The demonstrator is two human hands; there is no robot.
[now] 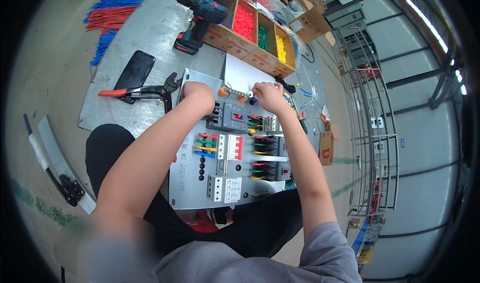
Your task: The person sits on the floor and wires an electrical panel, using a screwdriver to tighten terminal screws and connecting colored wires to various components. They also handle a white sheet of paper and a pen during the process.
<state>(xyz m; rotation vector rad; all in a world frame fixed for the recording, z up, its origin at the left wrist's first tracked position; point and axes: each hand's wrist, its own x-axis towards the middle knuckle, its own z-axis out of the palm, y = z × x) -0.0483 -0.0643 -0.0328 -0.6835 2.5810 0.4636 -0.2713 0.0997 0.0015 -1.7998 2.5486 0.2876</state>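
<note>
Head view is showing the right hand (270,96) pinching a small silver wrench (249,94) on the thin metal bar with orange ends (232,92). Left hand (197,94) is lying curled on the grey metal panel (200,183), just beside that bar.

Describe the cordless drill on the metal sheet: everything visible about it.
The cordless drill is blue and black, with a red-trimmed battery pack as its base. It stands upright on that base on the grey metal sheet, at its far edge, chuck pointing to the person's left. It stands right beside the row of cardboard bins holding coloured parts; whether they touch is unclear. Neither hand is near it; both are at the electrical panel, closer to the person.
</note>
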